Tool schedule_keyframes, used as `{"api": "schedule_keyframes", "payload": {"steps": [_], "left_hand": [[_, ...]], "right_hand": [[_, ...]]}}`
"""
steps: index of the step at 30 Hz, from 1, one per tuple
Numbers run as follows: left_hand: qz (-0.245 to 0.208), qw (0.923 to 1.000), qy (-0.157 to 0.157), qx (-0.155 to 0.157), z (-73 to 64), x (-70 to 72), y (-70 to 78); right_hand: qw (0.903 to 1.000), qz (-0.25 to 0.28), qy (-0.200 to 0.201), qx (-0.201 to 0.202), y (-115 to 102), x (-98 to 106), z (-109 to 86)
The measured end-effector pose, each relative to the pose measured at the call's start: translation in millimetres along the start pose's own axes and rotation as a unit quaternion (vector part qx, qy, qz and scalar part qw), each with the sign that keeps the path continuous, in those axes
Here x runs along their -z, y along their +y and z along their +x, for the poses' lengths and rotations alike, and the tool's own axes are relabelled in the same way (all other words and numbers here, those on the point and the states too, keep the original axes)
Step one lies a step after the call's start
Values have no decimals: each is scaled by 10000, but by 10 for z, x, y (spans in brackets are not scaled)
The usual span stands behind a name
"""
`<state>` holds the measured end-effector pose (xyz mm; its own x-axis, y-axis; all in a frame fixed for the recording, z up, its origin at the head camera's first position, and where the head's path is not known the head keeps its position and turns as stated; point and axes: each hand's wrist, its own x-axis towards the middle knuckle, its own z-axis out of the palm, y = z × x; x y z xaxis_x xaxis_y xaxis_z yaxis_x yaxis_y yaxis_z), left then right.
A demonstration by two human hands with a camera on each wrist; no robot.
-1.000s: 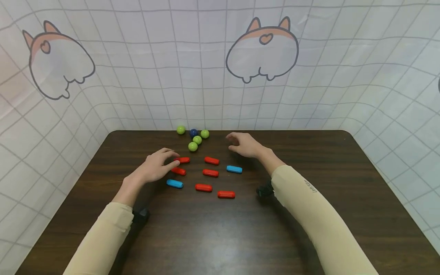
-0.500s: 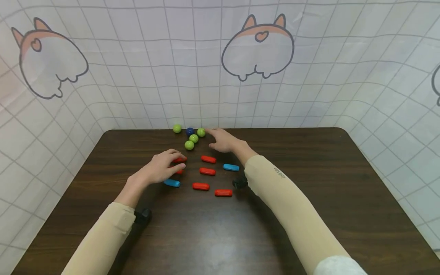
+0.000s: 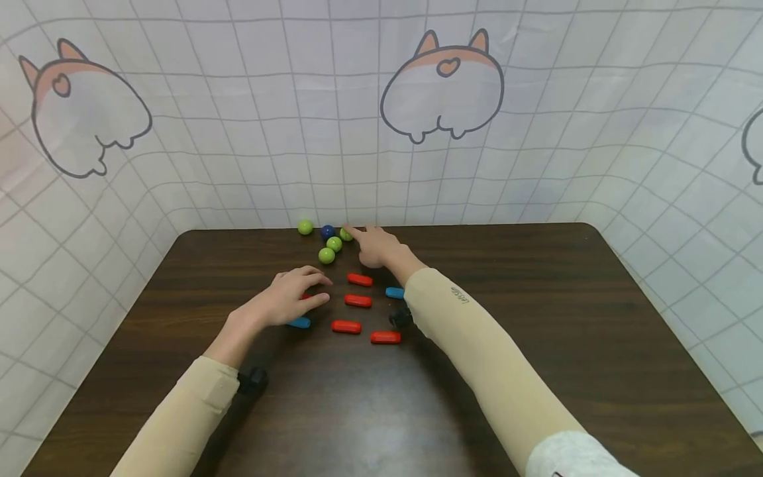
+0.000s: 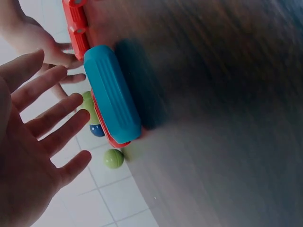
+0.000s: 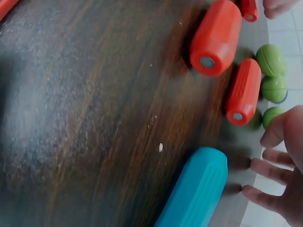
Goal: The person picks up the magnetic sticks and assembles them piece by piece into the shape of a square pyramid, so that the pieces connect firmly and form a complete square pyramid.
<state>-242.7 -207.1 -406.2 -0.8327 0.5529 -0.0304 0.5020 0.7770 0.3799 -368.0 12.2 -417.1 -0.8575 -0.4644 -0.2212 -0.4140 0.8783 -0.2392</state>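
My right hand (image 3: pixel 378 246) reaches to the back of the table, its index fingertip right at the rightmost green ball (image 3: pixel 345 234); its fingers are spread in the right wrist view. Beside that ball lie a dark blue ball (image 3: pixel 327 232) and more green balls (image 3: pixel 326 256). With loosely bent fingers, my left hand (image 3: pixel 289 297) hovers at the left over red rods, mostly hidden by it, and a blue rod (image 4: pixel 112 94). Nothing is in its grasp. Several red rods (image 3: pixel 357 301) lie between the hands; one rod (image 5: pixel 218 40) shows a grey disc in its end.
Another blue rod (image 3: pixel 394 293) lies by the right sleeve, partly covered by it. The dark wooden table (image 3: pixel 536 331) ends at a white gridded curtain (image 3: pixel 268 132) just behind the balls. A black wrist camera (image 3: pixel 401 317) sits under the right cuff.
My right hand has moved left to the rightmost green ball, with its index finger now extended. My left hand has shifted slightly right over the red rods. The head view has turned slightly.
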Motion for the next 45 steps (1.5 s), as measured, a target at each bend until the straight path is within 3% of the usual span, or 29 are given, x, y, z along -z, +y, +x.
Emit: {"api": "schedule_keyframes", "payload": {"steps": [7,15,20,25,30,36,45], "left_hand": [[13,10000,-40,-37,8,-5,15],[31,10000,-18,-31,-14,-12,32],[27,10000,-37,-83,6,-12,61],[1,9999,-50,-132,40,-20,97],[-6,9994,3,-360,82,-61,137],[-48,9989,-13,-462,149,-101,227],[55,9979,47,-639,296,-210,353]], "right_hand": [[9995,-154,288,-17,-22,11,18],[9953,484,834,94,40,69,-27],[9950,556,826,15,158,74,-76],[9961,307,810,186,277,90,-118],[9957,251,835,306,381,77,-170],[9952,427,742,482,477,96,-325],[9947,528,632,609,653,77,-716]]}}
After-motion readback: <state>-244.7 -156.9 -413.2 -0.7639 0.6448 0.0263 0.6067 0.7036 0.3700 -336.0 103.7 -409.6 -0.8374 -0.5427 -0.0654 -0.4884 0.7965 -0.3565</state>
